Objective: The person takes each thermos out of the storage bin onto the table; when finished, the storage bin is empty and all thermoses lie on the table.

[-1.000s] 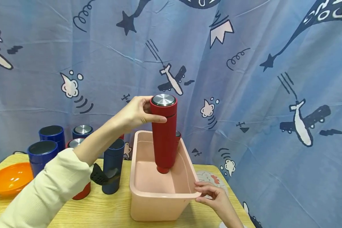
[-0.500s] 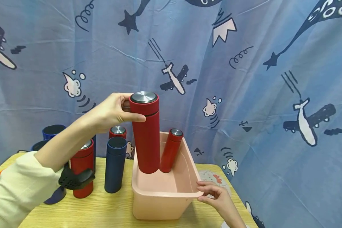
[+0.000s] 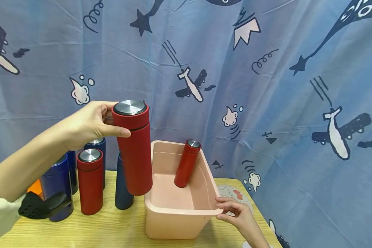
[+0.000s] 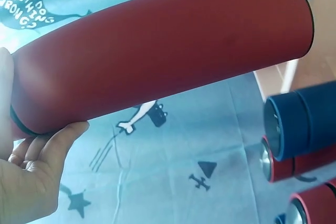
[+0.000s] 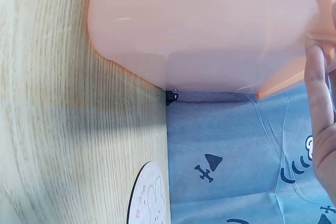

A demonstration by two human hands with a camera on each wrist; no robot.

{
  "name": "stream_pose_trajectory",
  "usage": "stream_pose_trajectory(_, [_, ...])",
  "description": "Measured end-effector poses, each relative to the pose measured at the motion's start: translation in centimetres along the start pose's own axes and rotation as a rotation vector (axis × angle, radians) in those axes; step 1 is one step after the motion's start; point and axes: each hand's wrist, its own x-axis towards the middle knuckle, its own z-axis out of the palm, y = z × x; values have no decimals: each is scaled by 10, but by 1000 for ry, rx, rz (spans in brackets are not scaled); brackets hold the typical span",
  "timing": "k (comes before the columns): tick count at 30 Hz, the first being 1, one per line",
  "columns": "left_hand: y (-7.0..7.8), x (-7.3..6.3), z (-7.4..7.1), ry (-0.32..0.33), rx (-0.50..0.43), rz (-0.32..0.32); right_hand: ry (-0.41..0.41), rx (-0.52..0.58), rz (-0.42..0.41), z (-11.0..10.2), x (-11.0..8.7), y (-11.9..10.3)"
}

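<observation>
High up by its lid, a red thermos flask (image 3: 134, 158) with a silver top is gripped by my left hand (image 3: 88, 122). It hangs nearly upright above the table, just left of a pink plastic bin (image 3: 173, 225). In the left wrist view the flask (image 4: 163, 61) spans the picture, with thumb and fingers around its lid end. A second red flask (image 3: 187, 167) leans inside the bin against its right wall. My right hand (image 3: 237, 217) pinches the bin's rim at the near right corner; in the right wrist view only part of that hand (image 5: 323, 114) shows.
Left of the bin stand another red flask (image 3: 90, 186), a dark blue flask (image 3: 123, 194) partly behind the held one, and several blue flasks. An orange bowl (image 3: 35, 188) is mostly hidden. A round rabbit mat (image 5: 149, 195) lies right of the bin. A patterned curtain (image 3: 266, 103) hangs behind.
My left hand has lifted the red flask out of the bin and carried it left, past the bin's left rim. The right hand has stayed on the rim.
</observation>
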Motion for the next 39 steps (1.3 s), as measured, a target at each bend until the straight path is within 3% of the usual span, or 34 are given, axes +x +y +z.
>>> stream_pose_trajectory(9, [-22,-22,-5,6,16,-40,1,4,9,0,0,-2])
stream_pose_trajectory(19, [-51,-44,0,18,12,-18,7,-6,16,0,0,-1])
stream_pose_trajectory(30, [-97,-66,25,-60,-10,-29,24,-20,60,0,0,-3])
stream_pose_trajectory(39, [-127,-75,44,-101,-84,-33,7,4,13,0,0,-1])
